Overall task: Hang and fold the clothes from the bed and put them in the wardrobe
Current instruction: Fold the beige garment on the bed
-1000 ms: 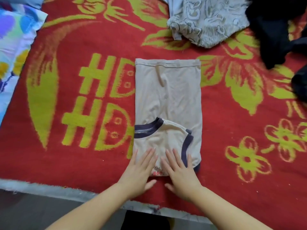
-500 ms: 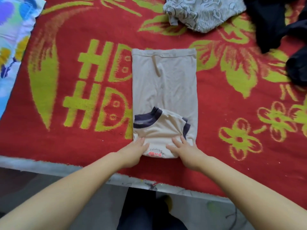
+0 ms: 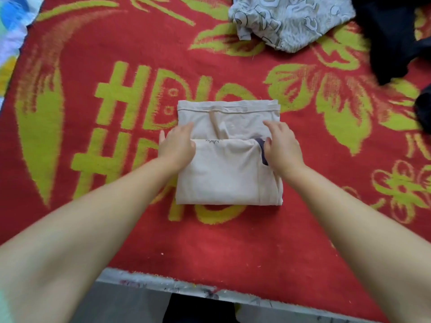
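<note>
A beige shirt with dark trim [image 3: 224,173] lies folded on the red blanket [image 3: 233,241], its near half doubled over the far half. My left hand [image 3: 177,145] grips the left corner of the folded-over flap. At the right corner, where the dark trim shows, my right hand [image 3: 282,145] holds the flap. A thin strip of the shirt's far hem stays uncovered beyond the flap.
A grey patterned garment [image 3: 289,19] lies at the far middle. Dark clothes [image 3: 394,36] are piled at the far right. A colourful pillow [image 3: 14,31] sits at the far left. The bed's near edge [image 3: 186,287] runs below my arms.
Both hands took the shirt's near end and carried it away from me, folding the long strip in half. The head view moved closer.
</note>
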Tool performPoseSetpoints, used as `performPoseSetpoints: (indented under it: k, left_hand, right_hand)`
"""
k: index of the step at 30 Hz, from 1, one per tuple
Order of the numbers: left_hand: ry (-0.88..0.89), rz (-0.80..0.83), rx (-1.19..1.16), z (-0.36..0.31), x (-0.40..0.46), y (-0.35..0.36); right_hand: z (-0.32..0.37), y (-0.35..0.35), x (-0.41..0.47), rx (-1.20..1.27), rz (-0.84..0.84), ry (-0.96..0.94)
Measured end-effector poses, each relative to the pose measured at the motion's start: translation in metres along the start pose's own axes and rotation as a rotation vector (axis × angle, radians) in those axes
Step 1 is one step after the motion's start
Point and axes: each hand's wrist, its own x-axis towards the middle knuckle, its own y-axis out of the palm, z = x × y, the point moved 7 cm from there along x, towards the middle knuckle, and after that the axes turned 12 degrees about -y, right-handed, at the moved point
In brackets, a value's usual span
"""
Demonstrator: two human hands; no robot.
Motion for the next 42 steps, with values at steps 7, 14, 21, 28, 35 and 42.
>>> performPoseSetpoints:
  k: [7,14,21,28,35,42]
  left_hand:
    - [0.473,0.073,0.439,0.009,-0.089,0.109]
    - [0.411,0.177,0.621,0.019,-0.086,0.109]
    - [0.213,0.966,0.199,0.004,-0.104,0.049]
    - [0.052,0.430,0.098,-0.018,0.037,-0.034]
    - [0.222,-0.154,0.254,-0.055,0.033,0.038]
    - [-0.002,-0.145,0.216,0.034,0.044,0.069]
  right_hand:
    - [0.005,0.105,-0.088,-0.386,0.542,-0.380]
    - [-0.005,0.095,-0.085,-0.494,0.674,-0.296]
    - [0.022,0.035,-0.080,-0.107,1.174,-0.155]
    - [-0.005,-0.024,0.060,-0.004,0.491,0.004]
    - [0.043,0.079,0.059,-0.365,0.276,-0.270]
    - [-0.087,0.064,0.026,-0.386,0.293,0.096]
